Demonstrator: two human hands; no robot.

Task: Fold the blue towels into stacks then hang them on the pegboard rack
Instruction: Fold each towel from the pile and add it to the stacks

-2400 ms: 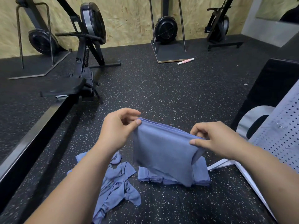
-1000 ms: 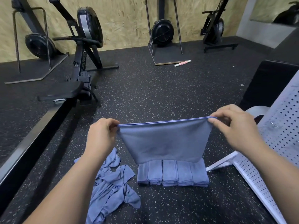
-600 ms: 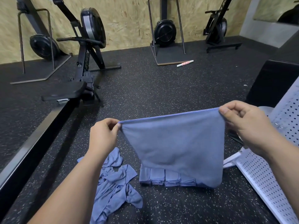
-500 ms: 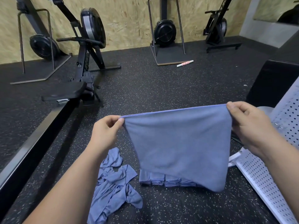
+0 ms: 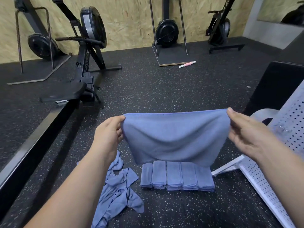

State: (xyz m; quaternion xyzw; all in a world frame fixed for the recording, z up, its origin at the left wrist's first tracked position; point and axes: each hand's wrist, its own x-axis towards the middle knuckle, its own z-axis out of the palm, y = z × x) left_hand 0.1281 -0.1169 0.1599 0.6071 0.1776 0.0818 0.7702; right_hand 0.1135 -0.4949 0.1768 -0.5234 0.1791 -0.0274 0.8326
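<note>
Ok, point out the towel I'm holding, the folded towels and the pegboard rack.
held towel (image 5: 174, 139): head view, middle of cloth.
folded towels (image 5: 174, 175): head view, middle stack's top.
pegboard rack (image 5: 294, 129): head view, perforated panel.

blue towel (image 5: 174, 139) held up, slack; folded towels (image 5: 177, 176) in row on floor, crumpled pile (image 5: 115, 186) left (rack (image 5: 292, 129) rt).

Towel (image 5: 174, 137) hanging between grip of left hand (image 5: 108, 134) and grip of right hand (image 5: 246, 135), showing soft matt blue cloth. Folded towels (image 5: 177, 176) and crumpled towels (image 5: 115, 186) below grip looking same matt cloth. Floor (image 5: 148, 89) looking rough matt black rubber, carrying pale flecks. Pegboard rack (image 5: 263, 186) right of grip appearing smooth white perforated metal. Wall (image 5: 128, 22) beyond grip showing rough wood chipboard.
</note>
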